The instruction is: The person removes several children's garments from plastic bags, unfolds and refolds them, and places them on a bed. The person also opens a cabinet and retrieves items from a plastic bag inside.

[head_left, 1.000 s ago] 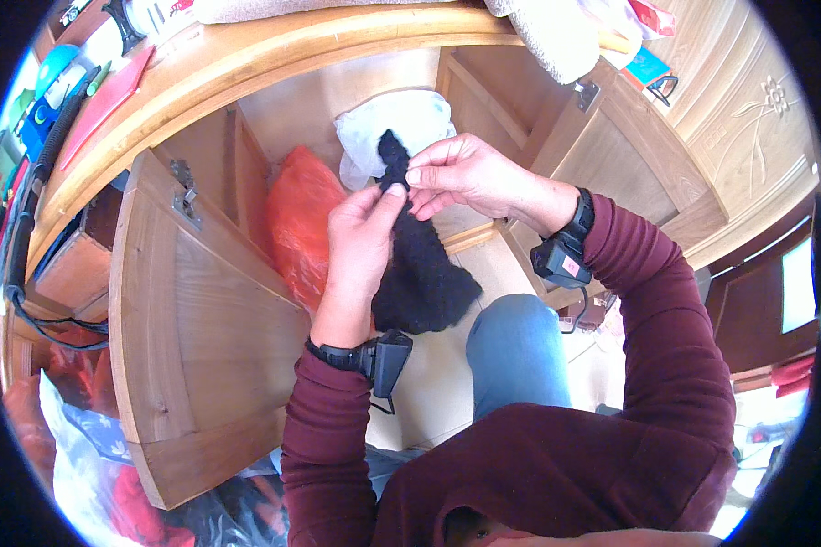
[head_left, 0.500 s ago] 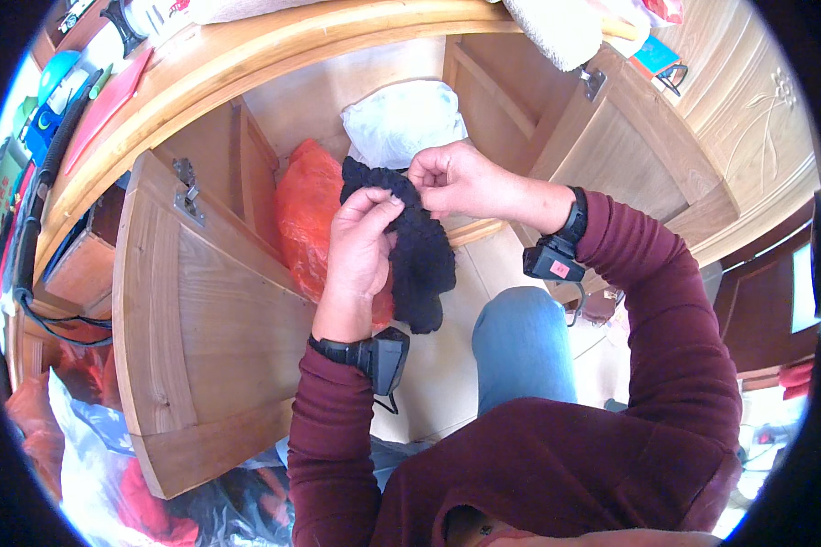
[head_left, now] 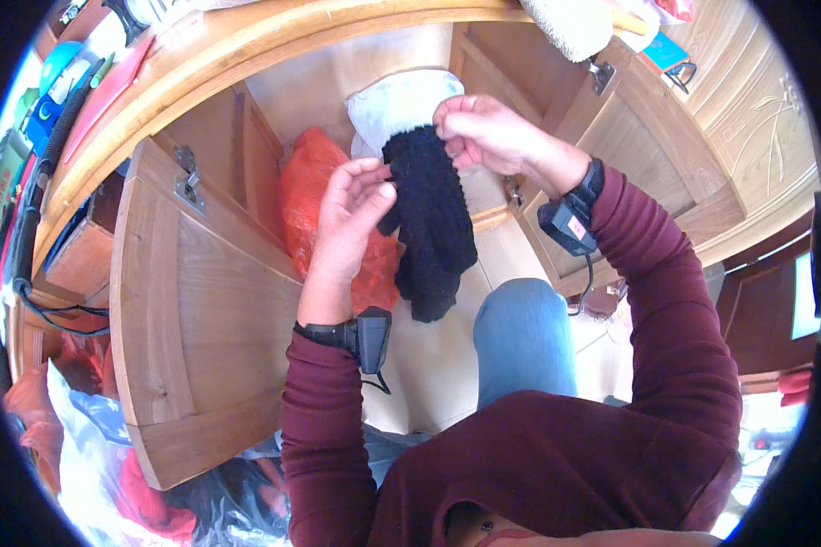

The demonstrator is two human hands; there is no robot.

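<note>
A fuzzy black piece of knitted cloth (head_left: 436,232) hangs spread between my hands, its lower end dangling in front of the open cabinet. My left hand (head_left: 348,214) is closed on its upper left edge, with thumb and fingertips near each other. At the top right corner, my right hand (head_left: 494,137) pinches the cloth between thumb and fingers. Behind the cloth, an orange plastic bag (head_left: 315,196) slumps at the cabinet's left side. Further in lies a white bag (head_left: 401,98), its lower part hidden by the cloth.
The left cabinet door (head_left: 205,319) stands open beside my left forearm, the right door (head_left: 652,173) beyond my right one. Clear and red plastic bags (head_left: 155,492) lie at the lower left. My knee (head_left: 524,346) is below the cloth. A white towel (head_left: 570,27) overhangs the wooden top.
The bunched cloth has been spread out into a longer, flatter shape. My right hand has risen and moved right; my left hand has shifted slightly up and left.
</note>
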